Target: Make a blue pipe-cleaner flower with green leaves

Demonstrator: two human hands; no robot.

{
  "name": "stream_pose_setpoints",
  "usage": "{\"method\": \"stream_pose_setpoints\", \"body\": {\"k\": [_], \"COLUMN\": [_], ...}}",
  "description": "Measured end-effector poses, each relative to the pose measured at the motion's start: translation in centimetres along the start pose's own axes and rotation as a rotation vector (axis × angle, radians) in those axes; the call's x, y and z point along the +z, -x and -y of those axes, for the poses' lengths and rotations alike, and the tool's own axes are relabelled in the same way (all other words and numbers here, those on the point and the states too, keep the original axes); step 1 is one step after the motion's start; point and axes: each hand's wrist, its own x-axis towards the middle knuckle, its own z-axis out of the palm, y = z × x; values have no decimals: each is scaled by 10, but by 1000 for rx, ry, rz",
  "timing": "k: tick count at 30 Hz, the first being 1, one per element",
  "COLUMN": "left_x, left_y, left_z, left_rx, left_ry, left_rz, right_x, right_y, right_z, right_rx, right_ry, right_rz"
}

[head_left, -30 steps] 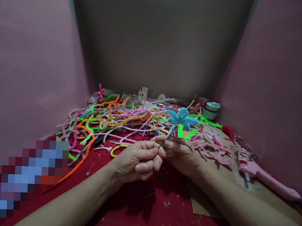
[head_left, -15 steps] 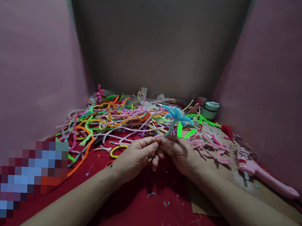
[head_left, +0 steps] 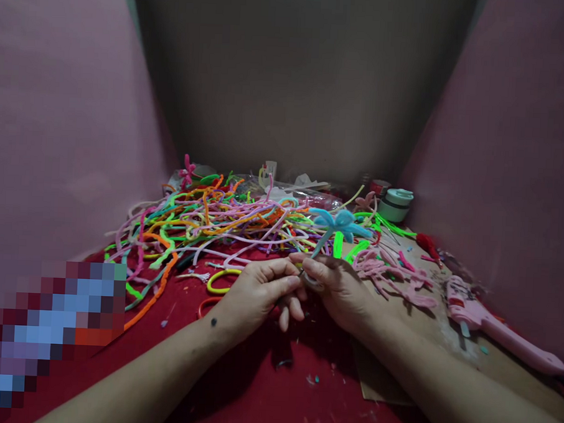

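Note:
A blue pipe-cleaner flower (head_left: 338, 223) stands up on a thin stem above my hands. My left hand (head_left: 260, 293) pinches the lower end of that stem with thumb and fingers closed. My right hand (head_left: 337, 289) meets it from the right, fingers closed on the stem just under the bloom. Both hands hover over the red cloth (head_left: 256, 385) near its middle.
A big tangle of coloured pipe cleaners (head_left: 206, 224) lies behind my hands. Pink pipe-cleaner flowers (head_left: 395, 280) and a pink glue gun (head_left: 492, 323) rest on cardboard at right. A small round tub (head_left: 394, 205) stands at the back right. Pink walls close in both sides.
The blue flower swung left and then back to the right and sits a little lower. My hands closed together on the stem and shifted slightly.

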Motion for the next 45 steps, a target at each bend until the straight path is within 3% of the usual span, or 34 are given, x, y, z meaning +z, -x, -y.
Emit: {"method": "stream_pose_setpoints", "body": {"k": [9, 14, 17, 23, 32, 39, 45], "left_x": [-6, 5, 7, -2, -7, -10, -10], "left_y": [-1, -1, 0, 0, -3, -4, -4], "left_z": [2, 1, 2, 5, 5, 7, 7], "left_rx": [-50, 59, 79, 30, -100, -94, -111], "left_ry": [111, -93, -94, 35, 288, 459, 457], "left_rz": [187, -118, -182, -48, 225, 243, 236], "right_x": [7, 13, 11, 3, 3, 4, 7], "right_y": [4, 6, 6, 3, 4, 5, 4], "right_z": [1, 9, 8, 0, 2, 7, 7], "right_rx": [-29, -96, -81, -40, -40, -39, -35], "right_ry": [-20, 98, 126, -25, -3, -155, -138], "right_rz": [133, -16, -63, -14, 143, 212, 177]}}
